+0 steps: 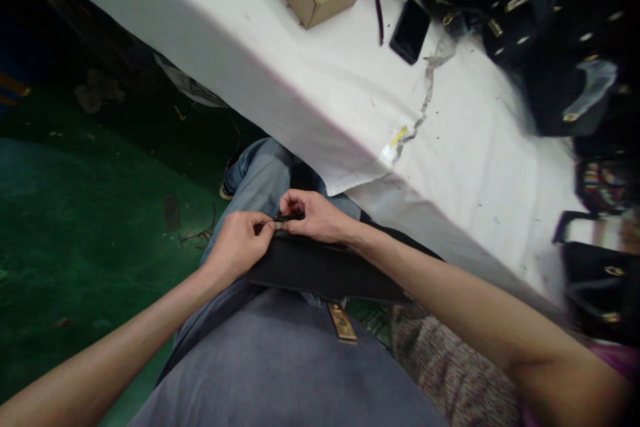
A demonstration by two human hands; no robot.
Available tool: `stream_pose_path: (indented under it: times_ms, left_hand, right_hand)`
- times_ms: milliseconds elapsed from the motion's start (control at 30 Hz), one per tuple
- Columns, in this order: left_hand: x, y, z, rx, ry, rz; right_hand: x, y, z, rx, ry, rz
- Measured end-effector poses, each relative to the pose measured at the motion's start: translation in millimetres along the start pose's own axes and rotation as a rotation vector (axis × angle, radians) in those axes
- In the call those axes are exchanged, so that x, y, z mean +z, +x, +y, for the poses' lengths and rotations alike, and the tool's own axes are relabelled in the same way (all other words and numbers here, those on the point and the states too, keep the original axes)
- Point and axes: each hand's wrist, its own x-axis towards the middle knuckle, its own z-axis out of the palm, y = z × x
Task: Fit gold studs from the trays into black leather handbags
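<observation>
A black handbag (327, 273), flat-sided and leather-like, lies across my lap. My left hand (243, 239) pinches a small pale metal fitting (280, 223) at the bag's far left corner. From the other side, my right hand (317, 217) grips the same spot, thumb and fingers closed on the fitting and the dark strip beside it. Fingers cover most of this fitting, so its exact shape is hidden. A gold-coloured metal plate (343, 323) hangs from the bag's near edge, over my grey shirt.
A white-covered table (340, 93) runs diagonally ahead, its covering torn. On it are a cardboard box (320, 7) of small gold pieces, a black phone (410, 31) and several black bags (565, 93) with gold fittings. Green floor (90, 233) shows at left.
</observation>
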Motion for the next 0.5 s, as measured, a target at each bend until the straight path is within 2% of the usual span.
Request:
stream_pose_path:
  times_ms: [200, 300, 500]
  left_hand:
    - [0.3, -3, -4, -0.022, -0.070, 0.021]
    - [1.3, -5, -7, -0.020, -0.114, 0.034]
    - [3.1, -9, -9, -0.008, -0.180, 0.015]
  right_hand:
    - [-10, -12, -13, 0.040, -0.092, -0.070]
    - [-15, -18, -21, 0.129, -0.076, -0.102]
    - [-9, -19, -24, 0.252, -0.167, -0.109]
